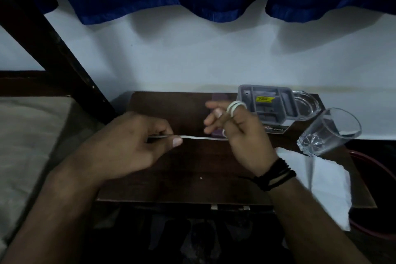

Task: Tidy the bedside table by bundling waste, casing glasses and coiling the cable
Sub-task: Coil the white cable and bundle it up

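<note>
Yellow label [264, 99] on the grey compartment tray [287, 100] at the table's back edge: dark print on it, too blurred to read. Dark strip [276, 129] under the tray's front edge: white lettering, last part looks like "OPEL", uncertain; a small red mark sits left of those letters, illegible. No other text, number or sign readable anywhere in view
</note>
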`<act>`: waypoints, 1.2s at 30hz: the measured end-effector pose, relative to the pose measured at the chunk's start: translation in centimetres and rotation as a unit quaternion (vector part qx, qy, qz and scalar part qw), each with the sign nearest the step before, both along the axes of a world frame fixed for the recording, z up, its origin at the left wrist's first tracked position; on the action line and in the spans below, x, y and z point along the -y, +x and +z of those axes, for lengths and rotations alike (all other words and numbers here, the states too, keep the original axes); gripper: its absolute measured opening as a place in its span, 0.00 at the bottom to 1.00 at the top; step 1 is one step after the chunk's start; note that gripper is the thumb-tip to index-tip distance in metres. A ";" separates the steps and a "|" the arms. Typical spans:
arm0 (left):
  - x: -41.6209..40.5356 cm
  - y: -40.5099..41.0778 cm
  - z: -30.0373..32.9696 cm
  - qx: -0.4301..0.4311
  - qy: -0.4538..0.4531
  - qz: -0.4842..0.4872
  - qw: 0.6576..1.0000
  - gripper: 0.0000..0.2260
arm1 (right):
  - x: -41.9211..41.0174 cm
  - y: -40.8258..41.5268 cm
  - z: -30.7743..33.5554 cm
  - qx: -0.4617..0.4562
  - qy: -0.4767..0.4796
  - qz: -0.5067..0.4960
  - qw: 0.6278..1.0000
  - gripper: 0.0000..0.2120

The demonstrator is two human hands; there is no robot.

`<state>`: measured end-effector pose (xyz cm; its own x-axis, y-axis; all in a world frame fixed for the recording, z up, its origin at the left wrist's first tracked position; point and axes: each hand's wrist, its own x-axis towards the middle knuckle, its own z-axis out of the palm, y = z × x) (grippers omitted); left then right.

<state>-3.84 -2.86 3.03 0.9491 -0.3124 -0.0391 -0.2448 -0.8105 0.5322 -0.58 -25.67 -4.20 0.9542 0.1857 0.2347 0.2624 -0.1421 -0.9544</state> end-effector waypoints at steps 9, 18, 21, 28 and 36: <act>-0.9 0.2 0.9 0.182 0.035 -0.059 0.981 0.10 | -1.6 -1.2 -0.4 0.010 -0.180 0.099 0.979 0.17; -0.5 2.1 -4.0 0.280 -0.046 -0.062 0.957 0.14 | -2.0 -2.3 2.2 -0.275 0.073 0.301 0.910 0.20; 0.7 1.9 -5.7 0.242 -0.086 -0.052 0.965 0.18 | -1.6 -2.2 3.0 -0.331 0.197 0.419 0.822 0.18; 0.6 1.8 -6.0 0.207 -0.209 0.032 0.955 0.10 | 0.3 -1.1 2.5 -0.345 0.290 0.462 0.764 0.19; -0.7 2.5 -6.7 0.251 -0.145 0.088 0.953 0.19 | 1.8 -0.6 1.9 -0.362 0.297 0.457 0.756 0.18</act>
